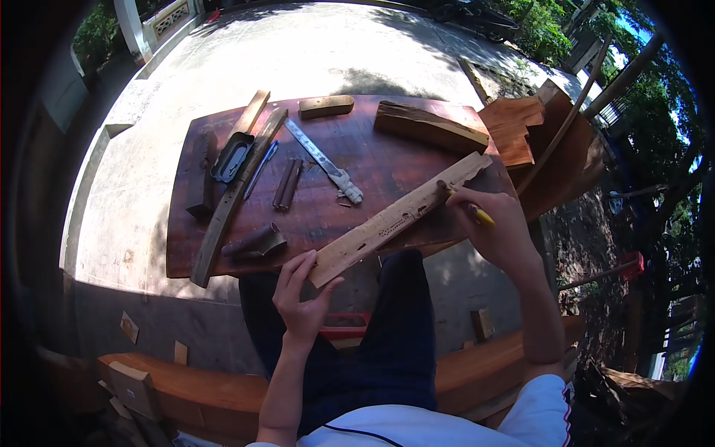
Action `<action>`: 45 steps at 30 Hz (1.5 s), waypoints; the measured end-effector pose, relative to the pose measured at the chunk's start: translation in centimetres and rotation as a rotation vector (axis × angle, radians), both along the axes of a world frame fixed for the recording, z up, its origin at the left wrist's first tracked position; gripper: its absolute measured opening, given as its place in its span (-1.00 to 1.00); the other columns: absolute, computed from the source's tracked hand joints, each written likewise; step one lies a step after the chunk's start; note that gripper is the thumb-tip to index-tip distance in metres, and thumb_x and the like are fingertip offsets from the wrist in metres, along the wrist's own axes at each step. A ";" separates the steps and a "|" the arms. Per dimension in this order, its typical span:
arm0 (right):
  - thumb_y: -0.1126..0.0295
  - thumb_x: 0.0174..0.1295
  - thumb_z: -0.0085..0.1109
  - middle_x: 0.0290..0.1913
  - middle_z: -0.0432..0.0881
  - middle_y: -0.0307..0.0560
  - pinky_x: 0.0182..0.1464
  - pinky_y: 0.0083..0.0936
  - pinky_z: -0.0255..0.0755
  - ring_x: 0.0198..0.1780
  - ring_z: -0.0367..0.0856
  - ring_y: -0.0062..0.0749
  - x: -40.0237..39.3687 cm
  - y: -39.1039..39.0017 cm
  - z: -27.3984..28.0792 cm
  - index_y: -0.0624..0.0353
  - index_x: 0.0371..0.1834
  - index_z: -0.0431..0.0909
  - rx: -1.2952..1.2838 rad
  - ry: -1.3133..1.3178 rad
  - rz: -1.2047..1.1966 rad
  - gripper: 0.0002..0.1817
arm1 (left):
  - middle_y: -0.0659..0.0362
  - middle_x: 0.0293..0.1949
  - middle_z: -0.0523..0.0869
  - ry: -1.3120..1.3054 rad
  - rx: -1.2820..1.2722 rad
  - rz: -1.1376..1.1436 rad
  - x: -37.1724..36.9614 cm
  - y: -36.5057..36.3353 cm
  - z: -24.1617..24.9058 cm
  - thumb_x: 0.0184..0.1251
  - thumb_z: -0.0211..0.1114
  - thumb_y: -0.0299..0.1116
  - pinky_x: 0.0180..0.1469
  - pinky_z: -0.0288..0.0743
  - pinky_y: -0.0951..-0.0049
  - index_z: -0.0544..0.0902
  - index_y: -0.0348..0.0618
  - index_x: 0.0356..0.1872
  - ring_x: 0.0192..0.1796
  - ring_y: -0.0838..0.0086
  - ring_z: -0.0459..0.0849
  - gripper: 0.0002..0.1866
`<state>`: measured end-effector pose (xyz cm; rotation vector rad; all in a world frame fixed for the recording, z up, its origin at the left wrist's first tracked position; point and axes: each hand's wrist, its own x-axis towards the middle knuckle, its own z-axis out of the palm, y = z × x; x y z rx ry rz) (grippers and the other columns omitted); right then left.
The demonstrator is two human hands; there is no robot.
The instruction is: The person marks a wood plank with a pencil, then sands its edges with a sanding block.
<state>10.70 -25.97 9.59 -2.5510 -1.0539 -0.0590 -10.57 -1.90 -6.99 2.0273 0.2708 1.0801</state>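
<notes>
A pale wooden plank (387, 221), marked with dark holes and small printed letters, lies slantwise over the near right part of the table. My left hand (302, 294) grips its near end, thumb on one side and fingers on the other. My right hand (491, 220) is closed round a yellow-handled tool (482, 216). The tool's dark tip meets the plank near its far end; its exact kind is hidden by my fingers. Beyond the plank lies a metal blade (313, 147) with a wrapped white handle.
The reddish wooden table (350, 134) also carries a thick wood block (428, 128), a short block (326, 106), a long dark strip (238, 197), an open tin (232, 158), a blue pen (261, 170), brown tubes (287, 184) and a curved brown piece (255, 242). Behind is a wooden bench (201, 384).
</notes>
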 end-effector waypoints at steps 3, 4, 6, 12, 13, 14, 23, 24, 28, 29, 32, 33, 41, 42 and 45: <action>0.50 0.31 0.41 -0.05 0.87 0.07 0.00 -0.06 0.69 -0.03 0.85 0.11 2.0 -0.2 -1.2 0.05 -0.02 0.77 -0.196 -0.173 -0.134 -0.80 | 0.01 0.15 0.82 -0.006 0.007 0.006 0.0 -0.1 -0.2 0.07 0.82 -0.38 0.26 0.72 0.23 0.77 -0.25 0.28 0.19 0.16 0.84 -0.32; 0.51 0.34 0.39 -0.07 0.87 0.10 -0.02 -0.07 0.68 -0.03 0.85 0.12 2.5 0.0 -1.3 0.05 -0.01 0.76 -0.194 -0.206 -0.138 -0.80 | 0.01 0.15 0.82 -0.010 0.005 -0.001 0.3 0.0 -0.1 0.08 0.82 -0.38 0.26 0.72 0.22 0.77 -0.25 0.28 0.19 0.16 0.84 -0.32; 0.55 0.26 0.41 0.14 0.85 0.04 0.07 -0.08 0.71 0.05 0.85 0.09 0.3 0.4 -1.3 0.05 0.00 0.76 -0.054 -0.228 0.025 -0.74 | 0.01 0.15 0.82 0.007 -0.009 0.003 -0.1 -0.2 -0.2 0.08 0.81 -0.38 0.26 0.72 0.22 0.77 -0.25 0.28 0.19 0.16 0.84 -0.32; 0.52 0.23 0.41 0.28 0.81 -0.14 0.08 -0.10 0.74 0.10 0.86 0.01 1.0 1.1 -1.9 0.03 0.01 0.75 -0.093 -0.225 0.082 -0.72 | 0.00 0.15 0.82 -0.007 0.006 -0.016 -0.1 0.0 -0.1 0.09 0.81 -0.38 0.27 0.72 0.22 0.77 -0.25 0.29 0.20 0.16 0.83 -0.32; 0.52 0.25 0.38 0.26 0.82 -0.14 0.07 -0.10 0.74 0.09 0.86 0.00 3.3 0.6 -3.2 0.04 -0.01 0.75 -0.157 -0.252 -0.031 -0.75 | 0.00 0.16 0.82 -0.007 0.009 -0.018 -0.1 0.0 -0.1 0.09 0.81 -0.38 0.27 0.72 0.22 0.77 -0.25 0.29 0.20 0.15 0.83 -0.32; 0.52 0.25 0.37 0.26 0.82 -0.14 0.08 -0.10 0.74 0.10 0.86 0.00 4.5 0.4 -3.4 0.04 -0.01 0.75 -0.192 -0.237 -0.090 -0.75 | 0.00 0.16 0.82 -0.009 0.010 -0.015 -0.1 0.0 -0.2 0.09 0.81 -0.38 0.27 0.72 0.22 0.77 -0.25 0.29 0.20 0.15 0.83 -0.32; 0.43 0.25 0.37 0.13 0.85 -0.02 0.07 -0.06 0.74 0.05 0.87 0.04 2.9 0.5 -2.5 0.01 0.00 0.77 -0.180 -0.205 -0.055 -0.75 | 0.00 0.16 0.81 -0.008 0.036 -0.028 0.0 0.4 -0.4 0.03 0.82 -0.41 0.25 0.72 0.20 0.76 -0.22 0.29 0.19 0.13 0.83 -0.29; 0.43 0.26 0.37 0.12 0.85 -0.02 0.06 -0.06 0.74 0.05 0.87 0.03 4.8 0.2 -2.7 0.00 -0.01 0.77 -0.242 -0.191 -0.149 -0.76 | -0.01 0.17 0.80 -0.016 0.045 -0.031 0.1 0.4 -0.5 0.02 0.83 -0.41 0.24 0.72 0.19 0.76 -0.22 0.29 0.18 0.13 0.83 -0.28; 0.46 0.32 0.28 -0.02 0.83 -0.01 0.00 -0.06 0.72 -0.03 0.87 -0.01 6.6 -0.3 -4.5 0.02 -0.10 0.78 -0.214 -0.361 -0.138 -0.84 | -0.01 0.22 0.77 0.029 0.144 -0.050 0.3 0.9 0.1 0.03 0.82 -0.37 0.19 0.72 0.19 0.76 -0.19 0.28 0.16 0.13 0.81 -0.29; 0.44 0.31 0.33 -0.07 0.80 -0.02 0.01 -0.09 0.73 -0.03 0.87 -0.05 5.6 0.0 -5.1 0.07 -0.11 0.76 -0.149 -0.399 -0.078 -0.88 | -0.01 0.24 0.76 0.046 0.200 -0.042 0.2 0.8 0.7 0.04 0.82 -0.36 0.16 0.71 0.18 0.76 -0.18 0.28 0.16 0.14 0.81 -0.30; 0.40 0.28 0.39 -0.08 0.79 -0.05 0.02 -0.12 0.73 -0.01 0.87 -0.08 1.6 1.5 -3.8 0.10 -0.13 0.73 -0.217 -0.314 0.011 -0.86 | 0.03 0.24 0.78 0.017 0.476 -0.011 0.5 1.3 0.3 0.15 0.75 -0.29 0.06 0.69 0.20 0.79 -0.11 0.26 0.11 0.20 0.82 -0.39; 0.39 0.25 0.43 -0.09 0.78 -0.07 0.02 -0.15 0.74 -0.01 0.87 -0.08 0.6 1.7 -3.1 0.11 -0.13 0.72 -0.250 -0.294 0.031 -0.84 | 0.05 0.23 0.79 -0.010 0.589 0.000 0.7 1.7 -0.2 0.20 0.72 -0.26 0.01 0.68 0.22 0.80 -0.09 0.25 0.09 0.22 0.82 -0.43; 0.43 0.24 0.42 -0.01 0.80 -0.06 0.02 -0.12 0.75 -0.01 0.87 -0.07 1.4 2.0 -3.4 0.10 -0.07 0.74 -0.186 -0.369 -0.018 -0.80 | 0.08 0.00 0.87 -0.063 0.477 -0.220 -0.6 1.9 1.0 0.06 0.80 -0.29 -0.07 0.69 0.23 0.83 -0.13 0.13 -0.07 0.20 0.86 -0.44; 0.44 0.24 0.42 0.01 0.81 -0.05 0.02 -0.12 0.75 -0.01 0.87 -0.06 1.2 2.3 -3.4 0.09 -0.06 0.75 -0.178 -0.388 -0.008 -0.79 | 0.07 -0.03 0.87 -0.056 0.414 -0.242 -0.8 1.6 1.2 -0.01 0.83 -0.30 -0.08 0.71 0.23 0.83 -0.15 0.12 -0.09 0.18 0.87 -0.40; 0.44 0.26 0.40 0.01 0.85 -0.01 0.00 -0.08 0.74 -0.04 0.87 0.01 -2.2 2.4 0.1 0.05 -0.01 0.77 -0.098 -0.158 0.078 -0.76 | 0.03 -0.13 0.85 -0.028 0.260 -0.252 -1.4 1.3 1.0 0.01 0.84 -0.35 -0.15 0.73 0.27 0.81 -0.23 0.11 -0.15 0.19 0.88 -0.41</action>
